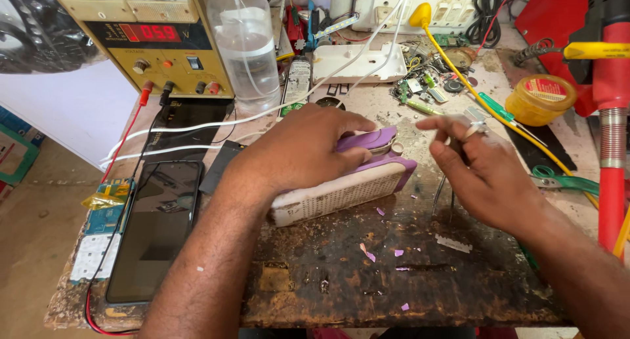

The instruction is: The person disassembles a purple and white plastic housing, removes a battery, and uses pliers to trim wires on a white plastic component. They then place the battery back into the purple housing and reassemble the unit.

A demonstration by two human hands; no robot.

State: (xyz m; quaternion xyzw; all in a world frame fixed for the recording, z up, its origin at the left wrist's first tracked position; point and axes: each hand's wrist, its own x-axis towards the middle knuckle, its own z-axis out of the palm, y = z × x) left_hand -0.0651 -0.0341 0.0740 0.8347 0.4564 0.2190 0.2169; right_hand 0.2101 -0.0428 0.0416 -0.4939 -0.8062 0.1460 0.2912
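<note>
On the scarred, dark-stained desk (pixel 394 293), mid-surface, a purple-and-white lamp (pixel 354 181) lies pinned under the left hand (pixel 298 148), fingers clamped over its top. Just beside it, the right hand (pixel 482 175) pinches tweezers (pixel 443 191). Purple chips (pixel 366 252) litter the wood. Farther out: phone (pixel 154 231), power supply (pixel 147 37), bottle (pixel 248 47), yellow tin (pixel 539 99).

two bare forearms enter from below; left hand (pixel 298 148) and right hand (pixel 489 178) are ungloved, with no sleeves, rings or watch visible.
</note>
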